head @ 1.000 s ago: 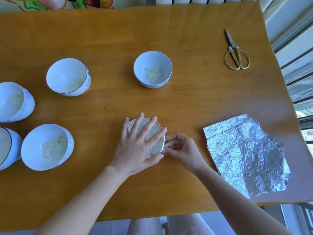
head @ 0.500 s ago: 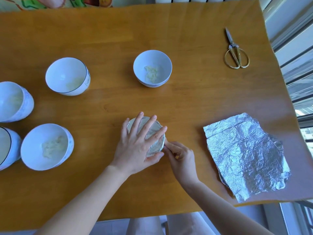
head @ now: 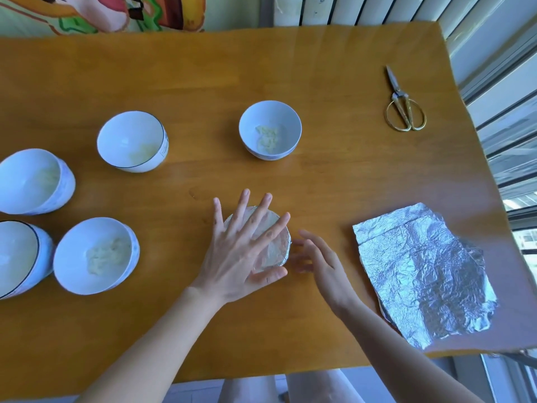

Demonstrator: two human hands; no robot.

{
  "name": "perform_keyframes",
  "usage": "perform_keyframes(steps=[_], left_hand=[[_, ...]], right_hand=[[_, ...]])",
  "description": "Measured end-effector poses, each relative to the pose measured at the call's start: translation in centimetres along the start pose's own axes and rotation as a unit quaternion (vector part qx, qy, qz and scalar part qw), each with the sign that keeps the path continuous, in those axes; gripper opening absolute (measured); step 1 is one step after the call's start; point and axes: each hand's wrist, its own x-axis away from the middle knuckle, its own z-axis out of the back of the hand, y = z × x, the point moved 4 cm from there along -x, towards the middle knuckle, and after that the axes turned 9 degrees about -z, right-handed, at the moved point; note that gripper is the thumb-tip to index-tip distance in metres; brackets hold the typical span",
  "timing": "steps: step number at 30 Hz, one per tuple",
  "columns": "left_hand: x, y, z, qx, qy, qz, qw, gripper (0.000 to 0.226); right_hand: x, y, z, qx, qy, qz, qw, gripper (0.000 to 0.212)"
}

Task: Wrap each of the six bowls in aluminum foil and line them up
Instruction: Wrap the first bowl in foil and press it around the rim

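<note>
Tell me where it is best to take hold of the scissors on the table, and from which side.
Take the scissors by the two gold loop handles, reaching from the near side. They lie flat and closed, with the loops toward the person and the blades pointing away, so fingers can slide into the loops without crossing the tips.

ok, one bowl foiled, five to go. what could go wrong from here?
1. The foil sheets overhang the near table edge; a brush from the right hand or its forearm could knock them off.
2. The left hand lies flat on the foil-covered bowl; hard pressure might dent or tear the cover.
3. The unwrapped bowl and its neighbours crowd the left edge, so reaching for one risks bumping another.
</note>
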Motion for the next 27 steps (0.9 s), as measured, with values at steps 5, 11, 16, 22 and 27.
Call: perform_keyframes(steps=[5,11,16,22,27], left_hand=[[3.3,-3.4,1.4,0.280,0.172,0.258,0.908,0.073],[6.3,-2.4,-1.9,0.738,0.144,0.490,0.441,0.062],[4.9,-1.0,-1.1,0.759,0.159,0.461,0.431,0.052],[-2.6,1.5,1.6,0.767,0.157,0.409,0.468,0.043],[-12.7,2.6,2.1,0.776,0.146,0.390,0.473,0.043]], right_hand=[[0.7,-0.1,-0.9,-0.064,-0.128,-0.089,0.986,0.039],[0.2,-0.5,-2.4,-0.077,-0.160,-0.103,0.979,0.042],[-0.1,-0.8,-1.7,-0.096,-0.128,-0.082,0.984,0.033],[-1.5,-5.1,5.0,-0.115,-0.065,-0.044,0.990,0.035],[-5.5,-10.6,12.4,-0.075,-0.023,-0.018,0.997,0.034]])
